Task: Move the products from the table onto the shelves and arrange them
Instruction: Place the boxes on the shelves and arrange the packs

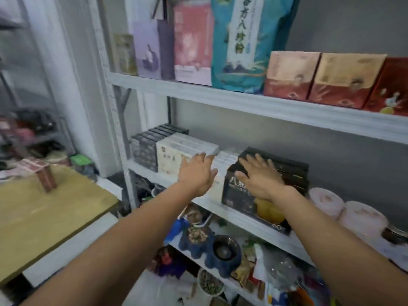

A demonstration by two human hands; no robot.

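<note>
I am looking at a white, grainy-painted metal shelf unit [254, 107] set against a grey wall [287, 151], with a yellowish wooden table [44, 208] at my left. The picture is smeared, so small print is lost to me.

On the middle shelf stand flat cardboard boxes packed on edge, faces toward me and long axes running back toward the wall: a dark grey row [145, 149] at the left, a cream row [174, 155] next to it, a white row [227, 157] partly hidden, then glossy black boxes [282, 171] with a yellow picture low on the front. My left hand [196, 173] lies flat, fingers spread, against the fronts of the cream and white rows. My right hand [258, 175] presses, fingers splayed, on the front top edge of the black boxes. Neither hand grips anything; they are near each other but apart.

One brown patterned box [44, 173] sits tilted on the table's far edge. The upper shelf carries tall upright packs, a teal bag [242, 45] and red-and-gold cartons [318, 78]. Pink round tins [344, 208] sit right of the black boxes.
</note>
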